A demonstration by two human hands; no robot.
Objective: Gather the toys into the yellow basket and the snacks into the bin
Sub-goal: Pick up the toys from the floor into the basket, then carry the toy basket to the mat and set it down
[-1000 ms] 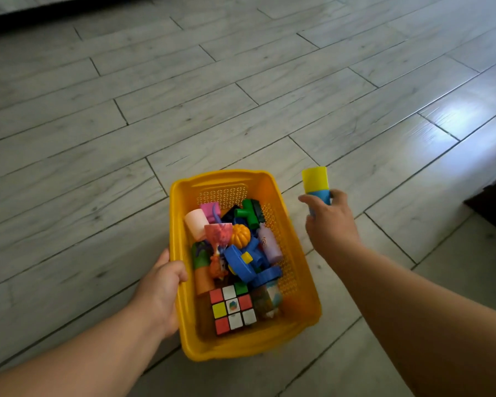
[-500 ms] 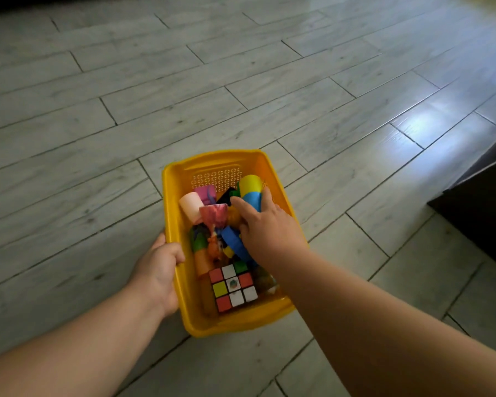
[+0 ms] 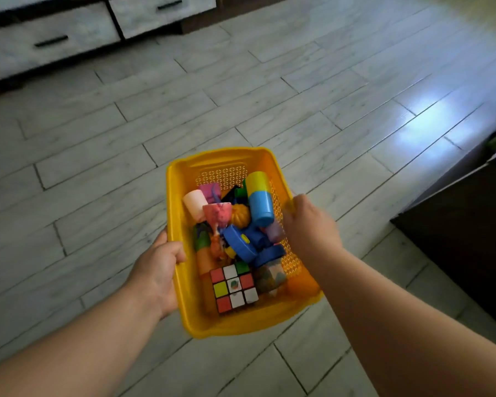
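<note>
Yellow basket (image 3: 229, 160) carried above the pale plank floor (image 3: 98, 156), tilted a little toward the viewer. Left hand (image 3: 158, 270) clamped on the basket's left rim, thumb hooked over the top edge and the other fingers hidden beneath, probably so that the load stays level while being filled or carried. Right hand (image 3: 308, 224) at the basket's right rim, blurred with motion; fingers curled, nothing visible inside them, and not possible to tell whether closed on the rim itself or just leaving it.

Yellow-and-blue cylinder (image 3: 259, 197) lying inside the basket against its right wall, yellow end toward the far wall, blue end toward the near one, propped on top of the heap. Likely the latest addition, given the perch above everything else.

Basket of bright moulded plastic, rounded corners, lattice of small holes in the far and right walls. Contents crowded: puzzle cube (image 3: 233, 286) in the near part, face showing red, white, yellow and green squares; pink cylinder (image 3: 195, 203) by the left wall; mottled pink cup (image 3: 217, 214) beside an orange pumpkin-shaped piece (image 3: 240, 214) near the middle; blue disc-like parts (image 3: 239, 245) between the cube and the cylinder.

Beyond the basket, at the far edge of the floor, a low cabinet (image 3: 69, 38) with two pale drawer fronts. No snacks and no bin identifiable, so that half of the job unjudgeable from here.
</note>
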